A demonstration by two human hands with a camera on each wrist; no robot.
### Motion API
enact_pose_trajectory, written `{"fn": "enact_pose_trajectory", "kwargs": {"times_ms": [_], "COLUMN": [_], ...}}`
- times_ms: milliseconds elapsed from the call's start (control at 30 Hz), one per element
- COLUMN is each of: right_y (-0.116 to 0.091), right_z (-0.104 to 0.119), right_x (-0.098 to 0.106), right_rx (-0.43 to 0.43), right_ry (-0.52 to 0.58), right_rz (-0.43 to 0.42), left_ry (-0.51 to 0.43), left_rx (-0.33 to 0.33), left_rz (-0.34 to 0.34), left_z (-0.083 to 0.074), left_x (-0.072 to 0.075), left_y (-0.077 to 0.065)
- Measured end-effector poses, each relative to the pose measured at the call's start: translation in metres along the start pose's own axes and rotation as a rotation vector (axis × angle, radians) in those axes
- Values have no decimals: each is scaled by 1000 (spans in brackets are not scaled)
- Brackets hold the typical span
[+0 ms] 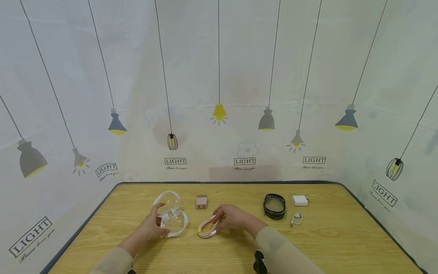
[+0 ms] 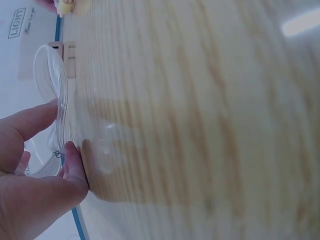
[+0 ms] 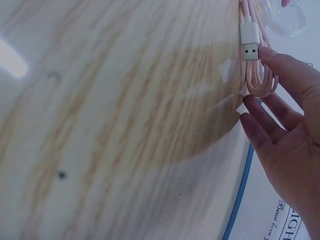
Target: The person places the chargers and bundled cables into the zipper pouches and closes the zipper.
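On the left of the table, a clear round case with white rims (image 1: pixel 186 222) lies spread open, its two halves side by side. My left hand (image 1: pixel 152 224) holds it at its near-left side, thumb and fingers apart along the rim. The left wrist view shows fingertips on the clear plastic (image 2: pixel 61 115). My right hand (image 1: pixel 232 217) pinches a coiled pink USB cable (image 1: pixel 202 236) with a yellow tie, to the right of the case. In the right wrist view, the thumb lies beside the white USB plug (image 3: pixel 250 42) and other fingertips are at the bottom of the coil.
Behind the cable stands a pink two-port charger (image 1: pixel 202 202). Farther right are a black ring-shaped coil or case (image 1: pixel 274 207), a white plug charger (image 1: pixel 299 200) and a short white cable (image 1: pixel 297 218). A printed cloth wall (image 1: pixel 219 167) rises along the table's back and sides.
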State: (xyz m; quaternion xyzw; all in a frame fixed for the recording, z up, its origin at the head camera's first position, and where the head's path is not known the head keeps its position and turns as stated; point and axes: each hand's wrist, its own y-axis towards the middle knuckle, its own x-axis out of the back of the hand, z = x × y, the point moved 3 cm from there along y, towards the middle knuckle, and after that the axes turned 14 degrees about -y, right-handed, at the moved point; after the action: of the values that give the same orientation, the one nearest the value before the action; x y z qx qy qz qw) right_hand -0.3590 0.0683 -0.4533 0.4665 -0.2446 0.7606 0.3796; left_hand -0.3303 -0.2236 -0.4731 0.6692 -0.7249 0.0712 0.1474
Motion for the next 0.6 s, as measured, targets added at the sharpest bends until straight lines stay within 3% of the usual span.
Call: {"fn": "enact_pose_trajectory", "kwargs": {"times_ms": [400, 600], "right_y": [1, 1], "right_z": [-3, -4], "right_x": [1, 3], "right_rx": [2, 24], "right_ry": [-13, 2], "right_rz": [-21, -29], "left_ry": [-20, -33], "left_rx": [7, -88], "left_rz": [12, 83], "left_z": [1, 5], "left_x": [1, 4], "left_y": [-1, -1]}}
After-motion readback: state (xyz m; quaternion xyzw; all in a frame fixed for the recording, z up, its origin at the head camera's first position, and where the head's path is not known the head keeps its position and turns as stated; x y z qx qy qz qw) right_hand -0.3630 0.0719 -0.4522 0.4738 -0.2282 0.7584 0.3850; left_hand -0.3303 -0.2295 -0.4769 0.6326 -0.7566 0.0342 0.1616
